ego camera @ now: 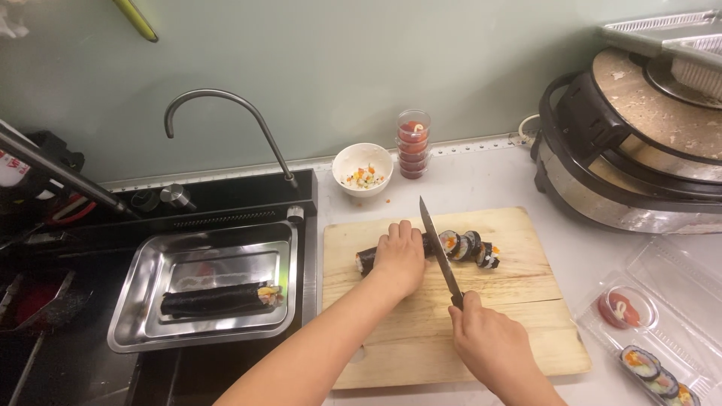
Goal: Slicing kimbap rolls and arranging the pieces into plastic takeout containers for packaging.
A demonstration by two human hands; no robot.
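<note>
On the bench: pale rectangular wooden cutting board (481,331), bearing the dark seaweed-wrapped rice roll (368,260) lying crosswise.
Left hand (399,256): pressed down over the roll, fingers (402,231) curled around it, right beside the blade.
Right hand (489,346): clenched on the handle of the long steel kitchen knife (438,252), edge set at the roll's cut end.
Cut pieces: round slices with orange and white filling (470,246), leaning together just past the blade.
Risk, fingers: could be nicked if the blade drifts left.
Risk, roll: likely squashed or torn by pushing straight down.
Risk, slices: may topple if nudged.
Nearby: shiny steel tray (135,331) holding a second uncut roll (218,298).
</note>
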